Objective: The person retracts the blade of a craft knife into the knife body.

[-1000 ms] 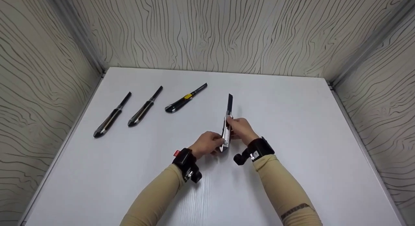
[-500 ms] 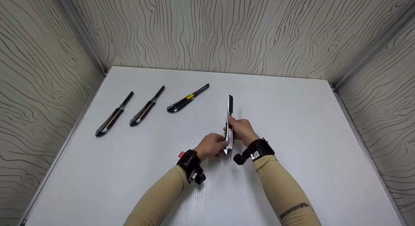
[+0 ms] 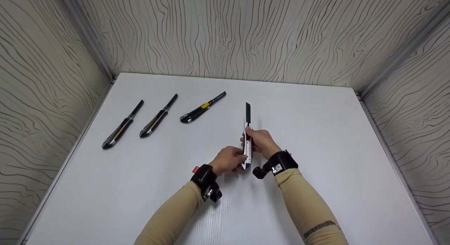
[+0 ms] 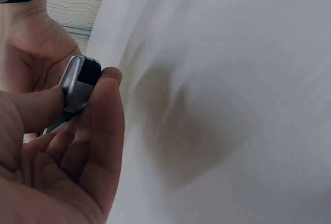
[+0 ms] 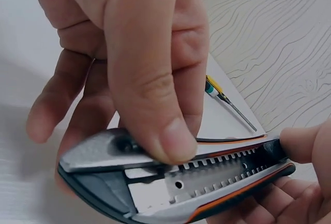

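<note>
A silver-and-black utility knife (image 3: 247, 150) with orange edging points away from me, its dark blade (image 3: 248, 113) extended. My right hand (image 3: 263, 141) grips the handle near the blade end. Its thumb (image 5: 299, 144) lies on the black slider in the right wrist view. At the tail, my left hand (image 3: 226, 159) pinches the handle between thumb and fingers. The left wrist view shows the tail's dark-and-silver cap (image 4: 83, 81) in that pinch. Most of the handle's underside is hidden by fingers.
Two dark utility knives, one at the far left (image 3: 117, 134) and one beside it (image 3: 153, 123), lie on the white table (image 3: 316, 132). Farther right lies a black knife with a yellow slider (image 3: 198, 109). Wood-grain panels (image 3: 225, 34) wall in the back and sides.
My left hand has shifted slightly right and toward me with the knife's tail. The handle has turned a little, standing straighter in the head view. My right hand keeps its grip.
</note>
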The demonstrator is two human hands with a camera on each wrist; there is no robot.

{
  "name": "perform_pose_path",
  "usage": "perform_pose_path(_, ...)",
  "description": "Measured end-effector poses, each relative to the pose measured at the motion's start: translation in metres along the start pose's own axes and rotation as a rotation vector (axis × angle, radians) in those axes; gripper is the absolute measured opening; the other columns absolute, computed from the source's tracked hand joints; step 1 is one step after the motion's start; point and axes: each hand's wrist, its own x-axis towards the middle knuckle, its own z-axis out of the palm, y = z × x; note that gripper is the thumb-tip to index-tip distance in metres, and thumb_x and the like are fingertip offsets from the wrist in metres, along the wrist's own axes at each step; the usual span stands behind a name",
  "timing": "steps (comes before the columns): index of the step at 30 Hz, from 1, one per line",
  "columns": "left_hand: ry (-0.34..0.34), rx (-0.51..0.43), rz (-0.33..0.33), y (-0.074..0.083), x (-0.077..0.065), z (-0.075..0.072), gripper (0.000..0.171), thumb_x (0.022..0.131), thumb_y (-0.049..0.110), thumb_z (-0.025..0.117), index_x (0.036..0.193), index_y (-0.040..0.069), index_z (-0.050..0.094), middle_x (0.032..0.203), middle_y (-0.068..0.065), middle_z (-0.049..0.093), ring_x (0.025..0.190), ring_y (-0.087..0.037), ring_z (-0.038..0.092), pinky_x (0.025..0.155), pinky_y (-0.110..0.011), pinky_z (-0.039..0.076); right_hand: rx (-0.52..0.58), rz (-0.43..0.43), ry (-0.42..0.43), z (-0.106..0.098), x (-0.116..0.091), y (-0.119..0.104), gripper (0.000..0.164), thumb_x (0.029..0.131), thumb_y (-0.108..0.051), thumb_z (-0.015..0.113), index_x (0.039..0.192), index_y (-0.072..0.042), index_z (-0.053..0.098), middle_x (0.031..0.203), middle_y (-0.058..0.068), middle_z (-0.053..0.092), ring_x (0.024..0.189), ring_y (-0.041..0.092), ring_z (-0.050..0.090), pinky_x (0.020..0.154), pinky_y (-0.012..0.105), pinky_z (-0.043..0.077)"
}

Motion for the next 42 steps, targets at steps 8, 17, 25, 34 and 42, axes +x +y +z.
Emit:
perform_pose_path(8,-0.016,-0.014,0.000,-0.0023,0.0004,0.0003,0.020,0.096,0.016,0.058,0.102,0.000,0.069,0.080,-0.006,0.069,0.067,-0.021,0.066,0.058,-0.030,0.058,-0.005,-0.045,-0.010,0.0005,-0.0032,0.0013,0.041,0.101,-0.039,0.050,0.107,0.000,0.062,0.083,0.003,0.070,0.074,0.013,0.067,0.069,0.026,0.058)
perform_pose_path(17,-0.094,-0.113,-0.022,-0.0053,-0.0024,-0.0016,0.022,0.096,0.009,0.057,0.111,-0.005,0.062,0.089,-0.018,0.072,0.071,-0.023,0.067,0.060,-0.030,0.058,-0.016,-0.059,0.008,0.0020,-0.0033,0.0019,0.041,0.101,-0.037,0.051,0.110,0.001,0.063,0.086,0.003,0.070,0.076,0.011,0.068,0.069,0.025,0.057)
perform_pose_path(25,-0.099,-0.150,-0.029,-0.0073,-0.0003,0.0002,0.021,0.096,0.009,0.057,0.108,-0.006,0.064,0.084,-0.011,0.066,0.066,-0.015,0.061,0.064,-0.032,0.059,-0.015,-0.068,-0.006,0.0037,-0.0025,0.0018,0.044,0.101,-0.037,0.051,0.116,0.003,0.061,0.091,0.005,0.070,0.080,0.013,0.069,0.074,0.026,0.057)
perform_pose_path(34,-0.051,-0.164,-0.041,-0.0055,0.0021,0.0032,0.019,0.094,0.006,0.055,0.106,-0.007,0.063,0.087,-0.008,0.062,0.071,-0.014,0.060,0.069,-0.029,0.059,-0.045,-0.112,0.008,0.0049,-0.0042,-0.0005,0.045,0.100,-0.038,0.052,0.116,0.004,0.062,0.093,0.006,0.070,0.083,0.014,0.068,0.073,0.026,0.056)
perform_pose_path(42,-0.040,-0.175,-0.030,-0.0050,0.0032,0.0032,0.026,0.095,0.006,0.055,0.116,-0.007,0.060,0.096,-0.012,0.068,0.080,-0.017,0.063,0.075,-0.033,0.060,-0.035,-0.117,0.014,0.0043,-0.0032,0.0000,0.041,0.101,-0.034,0.052,0.115,0.003,0.062,0.091,0.005,0.070,0.081,0.013,0.068,0.072,0.025,0.056)
